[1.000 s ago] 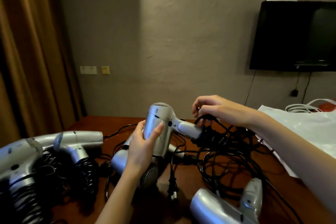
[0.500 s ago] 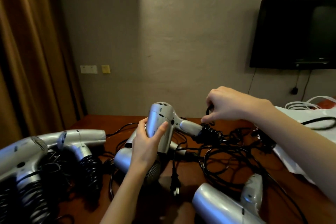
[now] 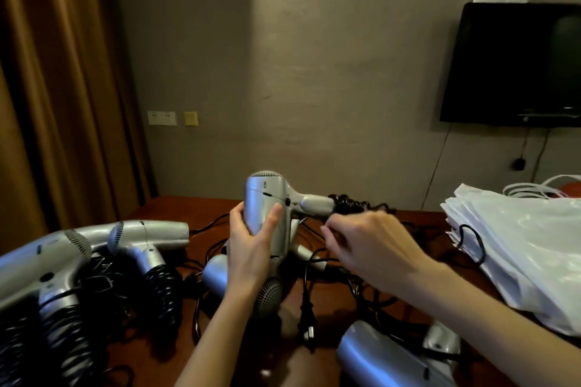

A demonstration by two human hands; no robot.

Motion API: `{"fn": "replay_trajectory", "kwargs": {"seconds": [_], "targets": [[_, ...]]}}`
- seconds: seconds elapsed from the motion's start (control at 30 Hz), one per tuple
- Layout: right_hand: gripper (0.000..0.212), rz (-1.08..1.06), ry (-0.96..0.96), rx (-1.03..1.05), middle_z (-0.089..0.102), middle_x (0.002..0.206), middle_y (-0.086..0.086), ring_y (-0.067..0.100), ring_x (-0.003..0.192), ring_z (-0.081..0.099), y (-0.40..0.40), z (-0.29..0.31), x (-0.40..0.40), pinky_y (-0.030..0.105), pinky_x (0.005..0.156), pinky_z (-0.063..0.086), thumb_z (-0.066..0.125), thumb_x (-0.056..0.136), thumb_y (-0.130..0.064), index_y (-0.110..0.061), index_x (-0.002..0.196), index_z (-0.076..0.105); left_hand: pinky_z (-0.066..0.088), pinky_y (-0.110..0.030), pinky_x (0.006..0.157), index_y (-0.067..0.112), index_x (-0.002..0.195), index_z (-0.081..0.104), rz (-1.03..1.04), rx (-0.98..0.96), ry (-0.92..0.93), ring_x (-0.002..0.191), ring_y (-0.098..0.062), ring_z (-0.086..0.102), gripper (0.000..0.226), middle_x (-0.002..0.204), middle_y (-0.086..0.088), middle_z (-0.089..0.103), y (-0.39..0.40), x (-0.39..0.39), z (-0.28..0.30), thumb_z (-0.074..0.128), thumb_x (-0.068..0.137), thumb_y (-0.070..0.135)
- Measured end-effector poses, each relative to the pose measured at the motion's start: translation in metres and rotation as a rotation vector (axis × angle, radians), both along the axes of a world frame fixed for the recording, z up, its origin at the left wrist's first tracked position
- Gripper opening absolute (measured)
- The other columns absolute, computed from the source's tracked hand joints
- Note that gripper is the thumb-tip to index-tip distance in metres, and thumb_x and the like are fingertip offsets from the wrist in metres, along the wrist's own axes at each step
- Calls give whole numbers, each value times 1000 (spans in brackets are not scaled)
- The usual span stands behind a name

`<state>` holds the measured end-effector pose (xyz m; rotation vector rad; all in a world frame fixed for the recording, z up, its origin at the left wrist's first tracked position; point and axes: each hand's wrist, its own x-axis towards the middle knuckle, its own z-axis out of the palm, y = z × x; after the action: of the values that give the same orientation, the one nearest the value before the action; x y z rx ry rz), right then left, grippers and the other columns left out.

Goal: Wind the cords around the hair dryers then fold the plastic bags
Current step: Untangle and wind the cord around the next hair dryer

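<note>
Currently, a silver hair dryer (image 3: 267, 217) is held upright above a dark wooden table (image 3: 195, 210) by the left hand (image 3: 248, 248), whose fingers and thumb are curled round the barrel. Its handle is pointed to the right, and several turns of black cord (image 3: 349, 205) are already wrapped round the handle's end. Just below the handle, the right hand (image 3: 374, 248) is seen with fingers bent, apparently pinching the loose run of cord, though the grip itself is blurred.

At the left edge, two wound dryers (image 3: 138, 248) are laid side by side, their handles thick with coiled cord. Near the bottom, an unwound dryer (image 3: 383, 358) is lying among tangled cords, and a plug (image 3: 306, 324) is dangling in front. At the right, a stack of white plastic bags (image 3: 528, 245) is resting on the table, not yet folded.

The winding step is judged to be under way, with the bags left for later. For the next move, the cord would need to be carried over the handle again under light tension, with each turn laid beside the last and the slack freed from the tangle below.
</note>
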<state>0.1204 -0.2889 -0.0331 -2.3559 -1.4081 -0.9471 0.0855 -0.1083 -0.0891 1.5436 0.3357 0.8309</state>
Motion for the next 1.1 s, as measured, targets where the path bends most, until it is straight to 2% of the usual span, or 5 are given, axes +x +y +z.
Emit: {"fn": "replay_trajectory", "kwargs": {"seconds": [0.27,0.53,0.77,0.97,1.1], "targets": [[29,25,516,-25,72,90,-4,9,75,64,-13,-35,1,30,73,52,45,101,-29,-26,125,61,53,-54,93,24,135,45,-55,-180,-33,106,-25,64,90,118,-2,63,7,1,-1,72,62,70],[25,28,941,-118,60,57,-2,10,47,49,-15,-18,34,20,52,39,48,98,-42,-30,83,63,53,-37,73,13,118,58,-200,-291,-72,88,-25,69,65,106,-12,70,5,-1,5,65,69,54],[64,-176,920,-160,49,48,-3,7,42,44,-13,9,49,26,70,45,47,74,-76,-18,47,51,55,-37,65,3,122,61,-354,-353,-92,81,-32,67,78,105,-23,70,18,-1,4,71,66,56],[25,-83,881,-235,54,54,-9,4,49,44,-25,62,60,25,54,35,65,80,-33,-16,63,69,52,-52,81,10,119,63,-410,-199,-80,87,-33,66,73,106,-24,69,18,0,0,69,64,59],[36,-209,626,-360,46,62,7,19,59,42,-23,71,63,31,55,33,64,88,-28,4,72,57,53,-31,70,15,112,63,-372,-14,-63,84,-19,69,70,99,-10,72,12,-1,0,67,60,62]]}}
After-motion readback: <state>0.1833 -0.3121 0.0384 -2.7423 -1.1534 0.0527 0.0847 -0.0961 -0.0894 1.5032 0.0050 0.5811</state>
